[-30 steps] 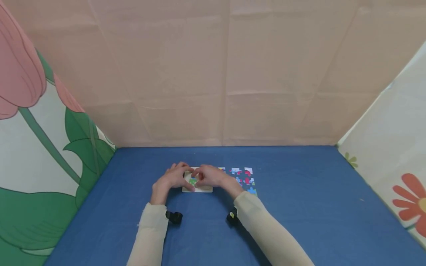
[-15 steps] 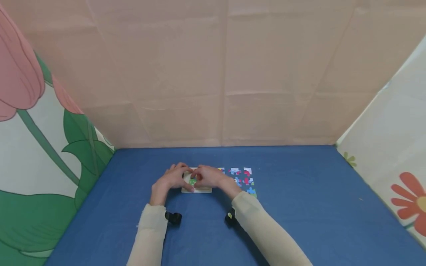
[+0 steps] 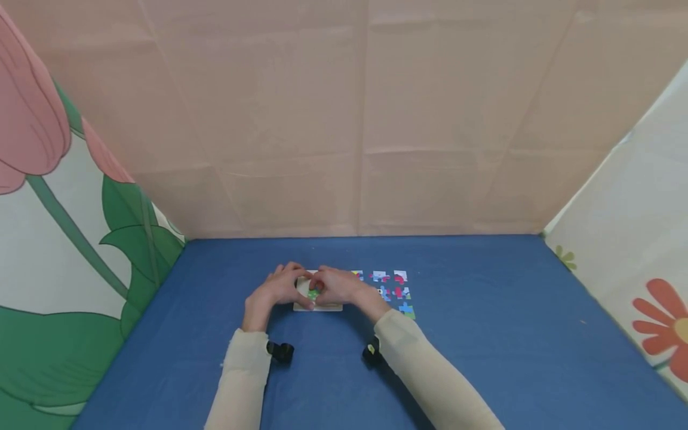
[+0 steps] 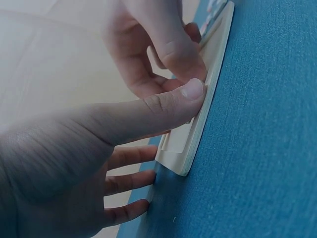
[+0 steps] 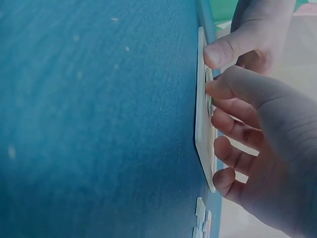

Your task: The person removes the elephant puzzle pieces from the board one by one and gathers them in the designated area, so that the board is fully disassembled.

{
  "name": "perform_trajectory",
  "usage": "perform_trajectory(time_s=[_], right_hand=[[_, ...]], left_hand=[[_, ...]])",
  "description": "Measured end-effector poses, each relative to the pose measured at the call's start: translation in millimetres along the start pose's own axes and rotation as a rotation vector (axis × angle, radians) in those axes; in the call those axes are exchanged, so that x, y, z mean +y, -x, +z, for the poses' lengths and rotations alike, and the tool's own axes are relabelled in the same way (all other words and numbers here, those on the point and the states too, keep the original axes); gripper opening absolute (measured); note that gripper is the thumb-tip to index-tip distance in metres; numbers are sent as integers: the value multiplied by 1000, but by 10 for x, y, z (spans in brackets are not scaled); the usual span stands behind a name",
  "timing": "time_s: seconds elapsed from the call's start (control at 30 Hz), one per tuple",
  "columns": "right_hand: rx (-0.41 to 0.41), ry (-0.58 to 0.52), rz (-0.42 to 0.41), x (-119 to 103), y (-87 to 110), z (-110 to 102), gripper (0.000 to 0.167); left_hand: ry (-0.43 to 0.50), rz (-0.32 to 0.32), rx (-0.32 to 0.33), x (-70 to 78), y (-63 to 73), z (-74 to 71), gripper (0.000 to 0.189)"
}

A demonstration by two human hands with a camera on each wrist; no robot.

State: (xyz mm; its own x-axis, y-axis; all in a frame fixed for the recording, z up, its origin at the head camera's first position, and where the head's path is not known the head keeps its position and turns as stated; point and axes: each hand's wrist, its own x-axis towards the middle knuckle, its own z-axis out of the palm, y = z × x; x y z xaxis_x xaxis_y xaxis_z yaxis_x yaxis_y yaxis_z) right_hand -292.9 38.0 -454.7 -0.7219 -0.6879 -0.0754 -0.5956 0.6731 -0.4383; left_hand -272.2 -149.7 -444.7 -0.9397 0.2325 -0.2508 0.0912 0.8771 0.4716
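Note:
A pale wooden puzzle tray (image 3: 332, 308) lies on the blue cloth under both hands. My left hand (image 3: 282, 288) spans its left end. In the left wrist view the straight left thumb (image 4: 173, 106) rests at the near rim, and other fingertips touch about the end edge; the index finger is mostly hidden. From the right, my right hand (image 3: 340, 286) reaches over the tray and pinches a green puzzle piece (image 3: 313, 294) between thumb and index finger. The piece is low over the tray and partly covered; whether it touches the bottom, I cannot tell.
Right of the tray lie several loose puzzle pieces (image 3: 401, 292) in red, blue and white, some behind the right wrist. A peach backdrop (image 3: 360, 179) rises behind the blue table cloth (image 3: 484, 334). Flower-patterned sheets (image 3: 656, 298) hang at both sides.
The green piece has shifted slightly right and shows less beside the right fingers. The left hand and the tray stay in place; the view has moved a little.

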Motion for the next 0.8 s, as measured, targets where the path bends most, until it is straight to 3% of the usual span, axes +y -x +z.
perform_trajectory(time_s=[0.4, 0.8], right_hand=[[3, -4, 4, 62, 13, -4, 44], [27, 7, 2, 44, 27, 14, 36]], left_hand=[[-13, 8, 1, -3, 10, -4, 77], [-15, 6, -12, -23, -20, 4, 79]])
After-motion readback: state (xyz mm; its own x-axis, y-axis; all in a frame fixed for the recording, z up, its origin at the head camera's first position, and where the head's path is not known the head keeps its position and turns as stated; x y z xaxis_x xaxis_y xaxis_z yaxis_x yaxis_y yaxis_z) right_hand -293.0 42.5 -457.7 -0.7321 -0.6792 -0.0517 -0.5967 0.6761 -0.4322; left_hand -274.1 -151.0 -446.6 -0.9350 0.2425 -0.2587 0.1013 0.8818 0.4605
